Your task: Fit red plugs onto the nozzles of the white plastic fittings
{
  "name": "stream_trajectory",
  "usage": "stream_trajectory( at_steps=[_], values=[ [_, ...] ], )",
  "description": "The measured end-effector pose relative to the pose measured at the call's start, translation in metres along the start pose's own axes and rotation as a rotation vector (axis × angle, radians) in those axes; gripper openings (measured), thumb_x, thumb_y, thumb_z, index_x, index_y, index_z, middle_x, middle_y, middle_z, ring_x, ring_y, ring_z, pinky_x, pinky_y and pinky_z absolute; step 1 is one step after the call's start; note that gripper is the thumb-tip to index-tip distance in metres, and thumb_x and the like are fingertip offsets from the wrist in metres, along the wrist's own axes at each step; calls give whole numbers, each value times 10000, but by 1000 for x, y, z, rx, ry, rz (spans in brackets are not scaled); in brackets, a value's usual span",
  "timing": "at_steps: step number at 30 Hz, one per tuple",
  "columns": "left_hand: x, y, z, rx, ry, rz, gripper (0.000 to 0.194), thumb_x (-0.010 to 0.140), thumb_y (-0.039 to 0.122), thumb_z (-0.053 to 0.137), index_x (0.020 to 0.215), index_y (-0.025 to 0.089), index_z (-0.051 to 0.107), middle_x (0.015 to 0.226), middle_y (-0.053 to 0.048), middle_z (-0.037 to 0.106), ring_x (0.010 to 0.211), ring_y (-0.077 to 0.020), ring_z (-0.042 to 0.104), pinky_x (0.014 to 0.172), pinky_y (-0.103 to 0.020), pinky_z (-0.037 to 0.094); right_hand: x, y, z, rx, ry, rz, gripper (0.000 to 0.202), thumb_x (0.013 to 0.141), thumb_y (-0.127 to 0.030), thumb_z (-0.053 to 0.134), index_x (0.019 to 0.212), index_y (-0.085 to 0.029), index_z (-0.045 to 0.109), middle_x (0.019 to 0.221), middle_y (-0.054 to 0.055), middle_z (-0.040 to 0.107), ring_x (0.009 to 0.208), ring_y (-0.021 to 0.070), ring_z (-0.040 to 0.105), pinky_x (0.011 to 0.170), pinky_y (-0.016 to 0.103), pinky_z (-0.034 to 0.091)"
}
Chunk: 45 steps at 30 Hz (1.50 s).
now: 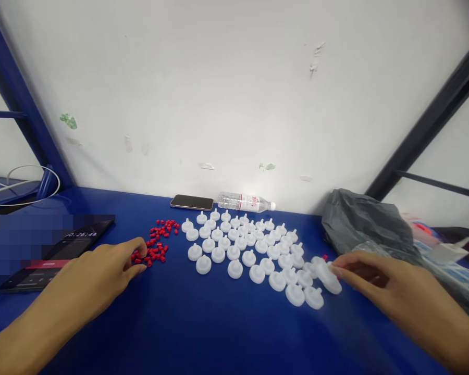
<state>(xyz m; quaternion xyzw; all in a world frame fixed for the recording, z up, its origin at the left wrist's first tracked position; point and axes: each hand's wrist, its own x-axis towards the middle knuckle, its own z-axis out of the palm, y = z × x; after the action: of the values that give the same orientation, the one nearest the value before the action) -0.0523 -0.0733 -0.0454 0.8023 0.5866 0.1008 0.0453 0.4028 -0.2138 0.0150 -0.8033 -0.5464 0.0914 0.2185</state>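
The left hand (101,268) extends from the lower left, palm down, thumb and forefinger parted at the near edge of the small red caps (155,253). The right hand (391,278), entering from the right, pinches a white lid (330,279) between thumb and fingers, at the right end of the spread of white lids (235,269), most with stems upward. A clear bottle (229,201) lies on its side by the wall (226,94), beside a phone (191,202). A dark bag (367,219), contents indiscernible, sits behind the right hand on the blue table (160,328).
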Motion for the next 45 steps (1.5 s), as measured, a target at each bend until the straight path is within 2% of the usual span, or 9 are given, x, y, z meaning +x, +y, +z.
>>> stream_trajectory(
  at_steps=[3, 7, 15, 21, 26, 30, 37, 40, 45],
  values=[
    [2, 14, -6, 99, -49, -86, 242, 960, 433, 454, 995, 302, 654, 908, -96, 778, 804, -332, 730, 667, -400, 410, -9, -21, 6, 60, -92, -146, 384, 792, -661, 598, 814, -326, 784, 867, 22, 811, 770, 269, 740, 716, 360, 549],
    [4, 27, -11, 113, -84, -112, 296, 993, 423, 435, 1002, 290, 699, 970, -85, 791, 867, -324, 738, 711, -397, 445, -15, -51, 31, 107, -287, -341, 223, 925, -420, 607, 849, -300, 779, 895, -4, 803, 812, 205, 721, 765, 294, 514],
    [5, 24, -6, 64, -16, -119, 320, 962, 422, 514, 934, 249, 782, 989, -124, 789, 856, -322, 740, 746, -405, 479, -22, -89, 68, 101, -398, -423, 187, 915, -183, 693, 978, -325, 799, 940, -39, 786, 886, 192, 715, 762, 278, 468],
    [6, 22, -2, 52, -12, -98, 306, 930, 392, 516, 914, 241, 782, 981, -125, 782, 855, -338, 736, 712, -399, 466, -21, -93, 70, 53, -429, -330, 341, 831, -259, 812, 1159, -350, 794, 977, -19, 789, 882, 220, 722, 758, 301, 477],
    [8, 27, -3, 69, -45, -119, 307, 921, 394, 492, 904, 253, 764, 965, -128, 786, 872, -354, 728, 671, -399, 441, -22, -92, 77, 23, -445, -321, 298, 733, -251, 882, 1007, -343, 809, 935, -33, 765, 890, 217, 708, 715, 288, 433],
    [5, 32, -5, 100, -101, -100, 341, 941, 356, 412, 949, 236, 731, 1011, -139, 777, 918, -369, 728, 730, -441, 468, -27, -95, 77, 46, -412, -369, 156, 817, -218, 793, 935, -317, 763, 956, -39, 751, 921, 211, 688, 743, 290, 421],
    [5, 35, -8, 107, -25, -44, 306, 918, 382, 455, 937, 268, 739, 1016, -111, 796, 915, -342, 741, 733, -415, 478, -34, -103, 70, 12, -392, -419, 173, 927, -281, 709, 1087, -324, 759, 944, 5, 772, 938, 252, 715, 824, 324, 484],
    [3, 41, -13, 8, 4, 0, 298, 936, 412, 492, 954, 289, 762, 949, -70, 803, 857, -311, 739, 711, -386, 476, -33, -106, 72, 7, -383, -443, 282, 970, -308, 682, 1245, -344, 734, 1102, 19, 788, 1065, 284, 716, 929, 381, 498],
    [-7, 60, -15, -338, 150, 236, 352, 1016, 435, 468, 1167, 315, 762, 1113, -17, 790, 940, -227, 729, 827, -305, 527, -33, -109, 77, 21, -388, -489, 431, 1011, -374, 655, 1439, -330, 634, 1387, 35, 694, 1236, 292, 660, 1071, 436, 459]
  ],
)
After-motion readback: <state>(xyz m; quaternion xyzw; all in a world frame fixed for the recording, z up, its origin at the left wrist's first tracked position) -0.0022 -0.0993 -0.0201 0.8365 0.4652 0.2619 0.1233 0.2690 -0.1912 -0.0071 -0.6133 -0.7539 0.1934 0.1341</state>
